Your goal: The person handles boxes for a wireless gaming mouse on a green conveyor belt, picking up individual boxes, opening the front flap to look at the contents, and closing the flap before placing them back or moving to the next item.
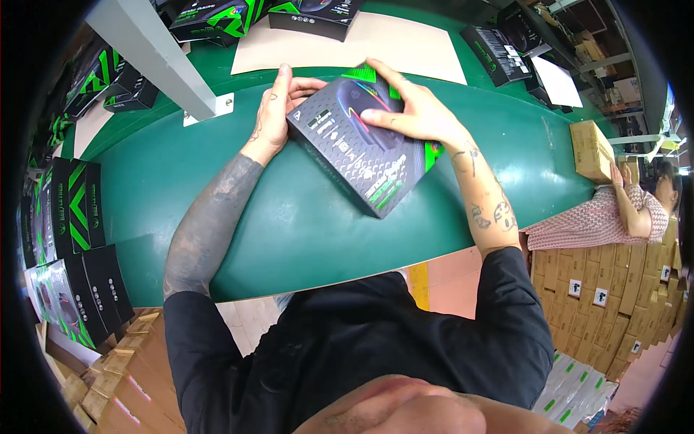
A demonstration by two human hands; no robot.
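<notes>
A dark grey and black computer mouse box [347, 148] with green accents is tilted at an angle above the green table. It shows a picture of a mouse with coloured light strips. My left hand [274, 119] holds its upper left edge, thumb pointing up and fingers partly hidden behind it. Across the far right side lies my right hand [412, 112], gripping the box with the thumb flat on the front face and the fingers over the far edge.
Similar black-green boxes stand stacked at left [69, 210], and others lie at the back. Beige cardboard [426, 54] lies beyond my hands. A grey metal post [163, 61] rises at back left. On the right, another person's hands touch a brown carton [591, 150]; cartons [593, 304] are stacked below.
</notes>
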